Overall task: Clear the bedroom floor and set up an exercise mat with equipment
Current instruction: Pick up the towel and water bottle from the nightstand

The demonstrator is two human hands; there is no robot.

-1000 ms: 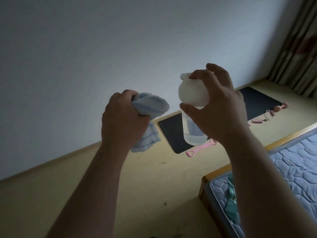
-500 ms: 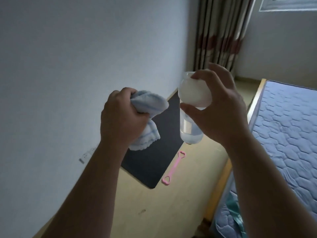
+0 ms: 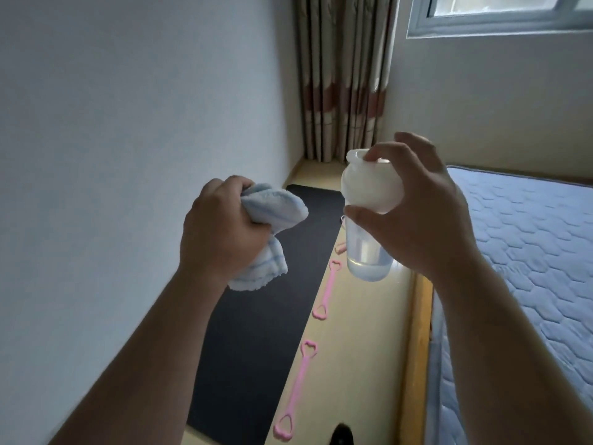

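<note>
I am gripping a bunched light-blue towel in my left hand and holding a clear bottle by its white lid in my right hand. Below my left hand a dark exercise mat is lying along the wall. Below the right, two pink stretch bands are lying beside the mat.

The towel is soft, fluffy light-blue cloth with a ribbed hem. The bottle has a smooth, translucent plastic body and a matt white plastic lid. The exercise mat looks dark, matt and foam-like. The pink pull bands look smooth and rubbery. The mattress is quilted cloth, and the bed frame is varnished wood. The floor shows a faint sheen.
</note>
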